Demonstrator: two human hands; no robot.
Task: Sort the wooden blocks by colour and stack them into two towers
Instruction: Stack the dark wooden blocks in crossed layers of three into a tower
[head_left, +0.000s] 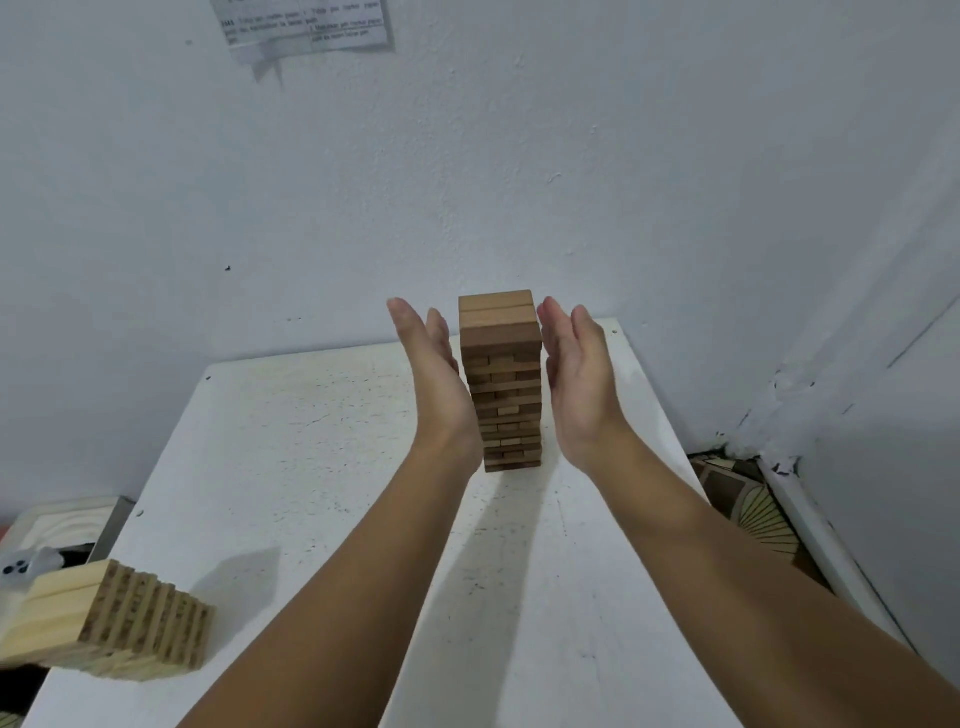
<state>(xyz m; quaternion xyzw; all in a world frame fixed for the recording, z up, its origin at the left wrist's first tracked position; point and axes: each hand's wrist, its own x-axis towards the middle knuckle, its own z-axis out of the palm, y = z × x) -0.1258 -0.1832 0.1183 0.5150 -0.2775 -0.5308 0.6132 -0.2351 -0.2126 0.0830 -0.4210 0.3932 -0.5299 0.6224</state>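
Note:
A tall tower of dark brown wooden blocks (503, 384) stands upright near the far edge of the white table (322, 467). My left hand (434, 374) is flat, fingers straight, close against the tower's left side. My right hand (576, 379) mirrors it on the right side, fingers straight, a narrow gap showing between palm and blocks. A second tower of pale wooden blocks (109, 626) stands at the table's near left corner, seen from above.
A white wall (467, 182) rises right behind the table, with a printed paper (304, 26) taped high up. Patterned floor (753, 509) shows past the table's right edge. A small white object with dark dots (23, 566) lies off the left edge.

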